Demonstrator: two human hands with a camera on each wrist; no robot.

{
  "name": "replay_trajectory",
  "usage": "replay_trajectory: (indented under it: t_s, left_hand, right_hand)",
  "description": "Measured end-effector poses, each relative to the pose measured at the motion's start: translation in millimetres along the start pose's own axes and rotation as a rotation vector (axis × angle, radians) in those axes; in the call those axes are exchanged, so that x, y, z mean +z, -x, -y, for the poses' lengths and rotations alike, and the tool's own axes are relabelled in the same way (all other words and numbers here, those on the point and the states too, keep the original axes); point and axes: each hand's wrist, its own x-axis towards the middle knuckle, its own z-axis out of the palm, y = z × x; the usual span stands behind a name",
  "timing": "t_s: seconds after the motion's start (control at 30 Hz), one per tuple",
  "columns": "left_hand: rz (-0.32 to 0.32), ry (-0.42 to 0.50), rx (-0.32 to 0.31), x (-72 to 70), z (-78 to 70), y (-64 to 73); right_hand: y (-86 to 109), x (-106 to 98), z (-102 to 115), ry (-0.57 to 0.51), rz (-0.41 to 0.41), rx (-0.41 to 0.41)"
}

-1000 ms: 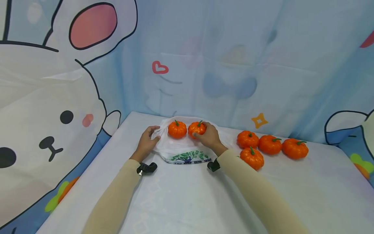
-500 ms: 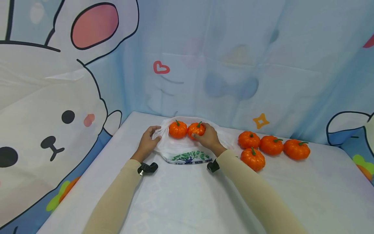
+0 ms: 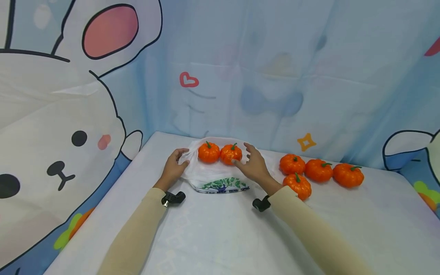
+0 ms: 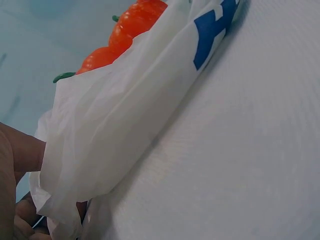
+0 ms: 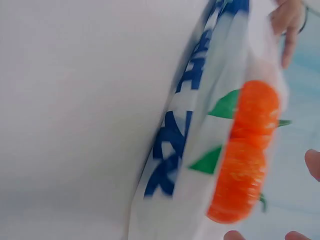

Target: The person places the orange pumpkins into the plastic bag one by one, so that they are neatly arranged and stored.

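Observation:
A white plastic bag [image 3: 203, 173] with a green tree print lies at the table's back, its mouth spread. Two small orange pumpkins [image 3: 208, 153] with green stems sit side by side in it. At the bag's left edge, my left hand [image 3: 170, 170] pinches the plastic between thumb and fingers; the left wrist view shows the thumb [image 4: 27, 150] against the film. My right hand [image 3: 256, 168] hovers over the bag's right side with fingers spread, holding nothing. Its thumb overlaps the edge of the right-hand pumpkin [image 3: 231, 154] in the head view. Blue lettering [image 5: 172, 140] marks the bag's side.
To the right, three pumpkins [image 3: 318, 170] stand in a row, with another pumpkin [image 3: 297, 186] in front, partly behind the right sleeve [image 3: 309, 225]. A blue cartoon curtain [image 3: 268, 76] hangs behind the white table [image 3: 213, 233].
My right hand has let go of the right-hand pumpkin in the bag and drawn back slightly to the right, its fingers opening. The left hand stays at the bag's edge.

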Motion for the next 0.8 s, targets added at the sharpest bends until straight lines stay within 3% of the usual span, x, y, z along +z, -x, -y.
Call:
replay_trajectory:
  t_s: [0.2,0.4,0.6,0.8]
  left_hand:
    - [-0.002,-0.008,0.003,0.9,-1.7,1.5]
    - [0.014,-0.024,-0.017,0.7,-1.8,3.5]
    - [0.014,-0.019,-0.025,-2.4,-3.4,4.3]
    - [0.02,-0.016,-0.028,0.7,-4.1,4.4]
  right_hand:
    - [46.3,-30.9,-12.4,-0.061,-0.059,-0.126]
    - [95.6,-58.5,-32.3,0.007,-0.169,-0.189]
    - [129.0,-80.8,-57.2,0.113,-0.283,-0.161]
    - [135.1,-95.3,-90.6,0.135,-0.296,-0.07]
